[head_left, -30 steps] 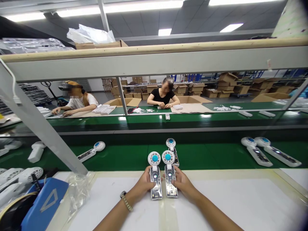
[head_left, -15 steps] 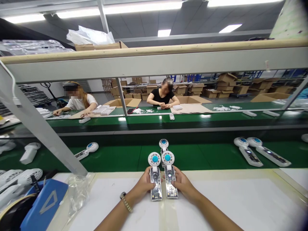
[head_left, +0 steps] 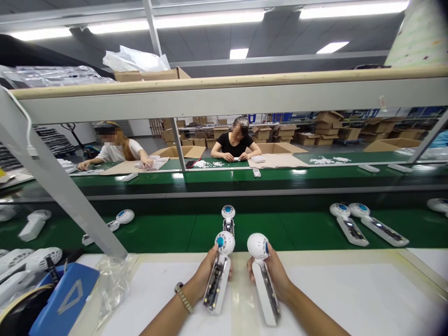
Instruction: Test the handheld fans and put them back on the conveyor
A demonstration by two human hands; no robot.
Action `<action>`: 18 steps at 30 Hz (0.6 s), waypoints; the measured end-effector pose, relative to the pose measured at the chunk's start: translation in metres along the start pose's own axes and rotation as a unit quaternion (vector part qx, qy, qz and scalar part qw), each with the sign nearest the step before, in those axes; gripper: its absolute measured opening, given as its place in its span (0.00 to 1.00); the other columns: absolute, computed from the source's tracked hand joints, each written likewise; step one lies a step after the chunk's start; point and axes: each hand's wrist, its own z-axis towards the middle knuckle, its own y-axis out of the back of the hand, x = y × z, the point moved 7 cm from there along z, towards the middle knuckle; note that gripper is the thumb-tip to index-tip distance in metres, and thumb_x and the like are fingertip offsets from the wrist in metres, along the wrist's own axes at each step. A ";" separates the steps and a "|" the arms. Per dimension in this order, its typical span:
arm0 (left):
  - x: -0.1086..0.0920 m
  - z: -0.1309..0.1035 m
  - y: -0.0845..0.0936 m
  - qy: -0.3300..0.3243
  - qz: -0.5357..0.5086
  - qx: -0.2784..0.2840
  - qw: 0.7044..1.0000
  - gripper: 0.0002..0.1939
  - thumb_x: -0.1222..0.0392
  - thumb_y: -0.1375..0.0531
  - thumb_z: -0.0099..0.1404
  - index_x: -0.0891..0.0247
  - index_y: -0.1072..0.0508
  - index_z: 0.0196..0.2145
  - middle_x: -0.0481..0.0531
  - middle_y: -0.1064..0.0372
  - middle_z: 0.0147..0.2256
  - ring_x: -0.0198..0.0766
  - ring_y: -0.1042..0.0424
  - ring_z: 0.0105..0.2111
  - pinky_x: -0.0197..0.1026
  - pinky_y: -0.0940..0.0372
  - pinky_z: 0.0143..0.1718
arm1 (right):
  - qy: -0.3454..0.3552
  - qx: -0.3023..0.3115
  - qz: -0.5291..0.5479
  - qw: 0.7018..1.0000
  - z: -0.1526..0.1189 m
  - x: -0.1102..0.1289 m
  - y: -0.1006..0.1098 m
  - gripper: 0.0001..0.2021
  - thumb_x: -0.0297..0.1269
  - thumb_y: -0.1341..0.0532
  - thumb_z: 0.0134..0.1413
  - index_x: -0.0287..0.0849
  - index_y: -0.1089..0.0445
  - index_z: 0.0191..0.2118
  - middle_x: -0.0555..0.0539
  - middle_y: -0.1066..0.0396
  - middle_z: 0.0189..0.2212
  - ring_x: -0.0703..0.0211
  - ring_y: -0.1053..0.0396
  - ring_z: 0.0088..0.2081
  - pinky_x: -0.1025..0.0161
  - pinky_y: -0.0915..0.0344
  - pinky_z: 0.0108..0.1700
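Observation:
My left hand (head_left: 202,276) is closed around a small white handheld fan (head_left: 216,284), its round head with a blue hub uppermost and the circuit board showing through the handle. A second handheld fan (head_left: 265,291) is gripped in my right hand (head_left: 278,273), turned so the white back of its head and one side of its handle face me. Both are held apart from each other, above the white worktop (head_left: 315,294). Just beyond them, another fan (head_left: 228,212) lies on the green belt (head_left: 259,224), its lower part partly hidden.
Two more fans (head_left: 352,228) lie on the belt at right, and one (head_left: 125,216) behind the slanted grey post (head_left: 66,186). At left stand a blue bin (head_left: 75,294) and a clear plastic bag (head_left: 114,282). Two co-workers (head_left: 236,142) sit across the line.
Both fans have tilted and turned in my hands, their handles now angled outward and wider apart. The right one shows its back instead of its front. Fans on the belt have shifted left.

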 end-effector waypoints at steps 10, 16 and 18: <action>-0.057 0.021 0.052 -0.044 0.164 -0.157 0.973 0.31 0.32 0.47 0.48 0.67 0.31 0.26 0.53 0.30 0.22 0.37 0.31 0.21 0.38 0.37 0.24 | 0.056 -0.190 -0.265 0.944 0.053 0.055 0.044 0.20 0.52 0.45 0.50 0.38 0.32 0.25 0.47 0.29 0.20 0.59 0.32 0.23 0.64 0.36 0.27; -0.152 -0.002 0.139 -0.141 0.314 -0.370 0.863 0.16 0.50 0.40 0.46 0.66 0.35 0.28 0.55 0.32 0.26 0.49 0.31 0.35 0.44 0.39 0.33 | 0.126 -0.373 -0.415 0.820 0.025 0.169 0.142 0.08 0.34 0.43 0.55 0.38 0.33 0.41 0.46 0.31 0.41 0.56 0.33 0.41 0.53 0.35 0.43; -0.175 -0.019 0.155 -0.170 0.355 -0.418 0.819 0.13 0.57 0.42 0.46 0.65 0.36 0.30 0.58 0.32 0.33 0.52 0.34 0.42 0.46 0.41 0.39 | 0.130 -0.446 -0.456 0.759 -0.008 0.205 0.177 0.10 0.34 0.43 0.55 0.38 0.34 0.43 0.44 0.34 0.45 0.53 0.35 0.46 0.50 0.38 0.47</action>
